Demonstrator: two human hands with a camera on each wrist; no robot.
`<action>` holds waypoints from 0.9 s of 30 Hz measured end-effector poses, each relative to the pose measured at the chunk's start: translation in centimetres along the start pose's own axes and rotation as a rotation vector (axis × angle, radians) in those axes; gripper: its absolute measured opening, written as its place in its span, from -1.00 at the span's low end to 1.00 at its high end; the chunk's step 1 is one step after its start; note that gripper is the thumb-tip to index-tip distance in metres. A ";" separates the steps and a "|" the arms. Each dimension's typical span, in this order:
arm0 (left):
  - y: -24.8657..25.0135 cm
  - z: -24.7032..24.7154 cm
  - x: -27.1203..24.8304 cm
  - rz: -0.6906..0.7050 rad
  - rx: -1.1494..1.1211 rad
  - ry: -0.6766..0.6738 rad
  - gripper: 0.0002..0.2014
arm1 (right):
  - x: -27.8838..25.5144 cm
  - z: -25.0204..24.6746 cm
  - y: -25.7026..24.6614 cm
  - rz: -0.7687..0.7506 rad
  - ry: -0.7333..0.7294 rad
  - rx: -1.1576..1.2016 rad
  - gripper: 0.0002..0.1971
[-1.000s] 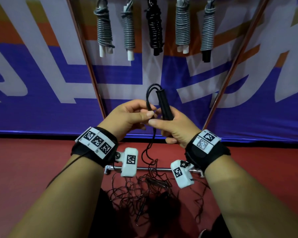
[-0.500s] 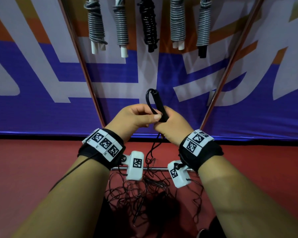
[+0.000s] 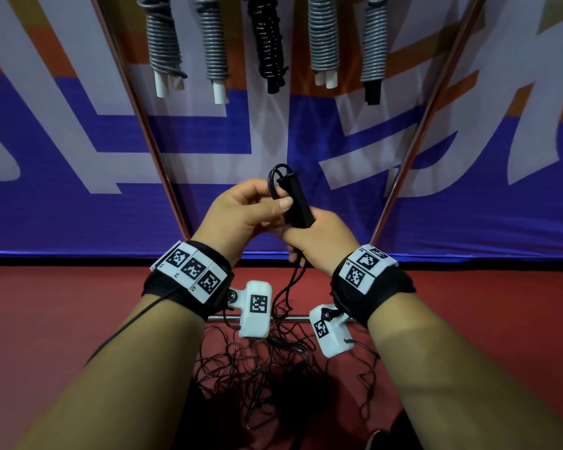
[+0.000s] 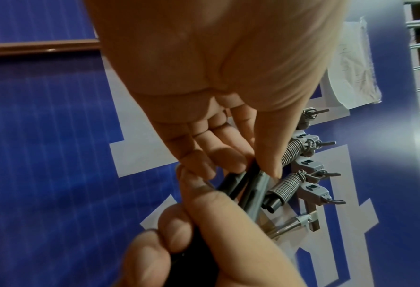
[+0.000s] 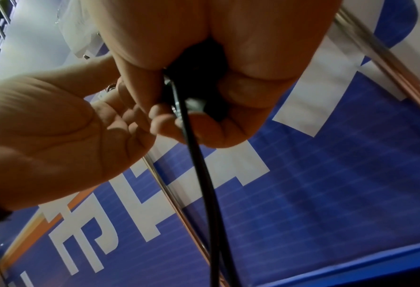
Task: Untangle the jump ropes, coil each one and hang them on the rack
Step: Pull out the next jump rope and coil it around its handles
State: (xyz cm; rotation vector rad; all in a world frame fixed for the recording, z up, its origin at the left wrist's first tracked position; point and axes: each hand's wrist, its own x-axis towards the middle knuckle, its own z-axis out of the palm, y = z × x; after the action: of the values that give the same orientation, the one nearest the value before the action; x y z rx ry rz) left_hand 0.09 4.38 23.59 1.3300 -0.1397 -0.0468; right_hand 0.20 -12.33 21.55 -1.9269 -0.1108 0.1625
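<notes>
Head view: five coiled ropes [image 3: 267, 40] hang; both hands' [image 3: 319, 238] grips pinch two black handles [image 3: 298, 203].

A tangle of black rope [image 3: 257, 368] lies on the red floor [image 3: 62, 319] against a metal bar [image 3: 290, 318].

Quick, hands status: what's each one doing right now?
Left hand: closed, thumb and fingers pinching the black handles.
Right hand: closed, gripping the lower end of the handles; cord hangs below.
</notes>
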 end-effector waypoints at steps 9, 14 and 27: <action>-3.1 -0.6 1.5 -0.336 0.196 0.022 -0.24 | 1.1 -0.1 0.2 0.080 0.112 0.486 -0.80; -5.7 -0.7 -0.5 -0.602 0.435 -0.501 -0.30 | 1.3 -2.1 -0.2 0.070 0.224 0.605 -0.79; -4.2 -1.6 -0.1 -0.276 0.865 -0.221 -0.86 | -0.6 -5.4 -0.1 0.050 0.126 0.342 -0.76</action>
State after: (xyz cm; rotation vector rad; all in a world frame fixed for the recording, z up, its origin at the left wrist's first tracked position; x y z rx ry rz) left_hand 0.41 4.92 19.16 2.2015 -0.1702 -0.4044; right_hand 0.49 -17.40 23.53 -1.5947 0.0471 0.0866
